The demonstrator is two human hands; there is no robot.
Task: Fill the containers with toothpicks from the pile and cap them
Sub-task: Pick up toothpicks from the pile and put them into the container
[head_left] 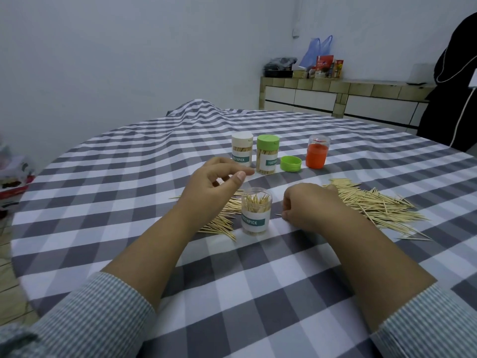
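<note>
An open clear container [255,211] labelled TOOTHPICK stands between my hands, partly filled with toothpicks. My left hand [215,180] hovers above and left of it, fingers loosely curled, holding nothing that I can see. My right hand [308,202] rests on the cloth to the right of the container, fingers curled round a toothpick whose tip pokes out at the left. Loose toothpicks lie in a pile [374,205] at the right and a smaller pile [222,220] at the left. Behind stand a white-capped container [242,152], a green-capped container [267,155], a loose green cap [291,163] and an orange container [318,151].
The table wears a grey and white checked cloth [258,280], bunched up at the far side. A tiled counter [335,94] with bags and boxes runs along the back right wall. A dark garment [454,81] hangs at the far right.
</note>
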